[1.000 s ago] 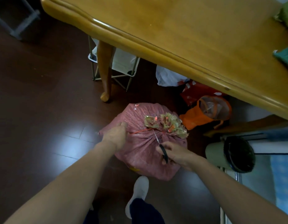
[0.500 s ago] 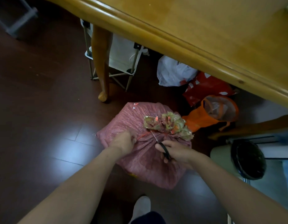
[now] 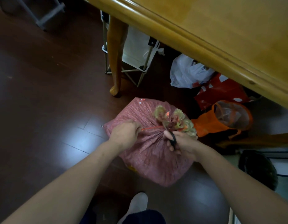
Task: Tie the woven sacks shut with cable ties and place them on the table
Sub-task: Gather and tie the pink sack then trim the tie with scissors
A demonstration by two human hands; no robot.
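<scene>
A pink woven sack sits on the dark floor below the table edge, its mouth gathered into a greenish ruffle. A red cable tie circles the neck, and its loose tail runs out to the left. My left hand pinches that tail and holds it taut. My right hand grips black-handled scissors right at the sack's neck; their blades are hidden against the gathered fabric.
The yellow wooden table fills the upper right, with its leg standing behind the sack. Under it lie a white plastic bag, a red bag and an orange bag. A black round object is at the right. My shoe is below the sack.
My right hand has moved the scissors up from the sack's side to the tied neck. My left hand has shifted right along the tie's tail. The camera has tilted down.
</scene>
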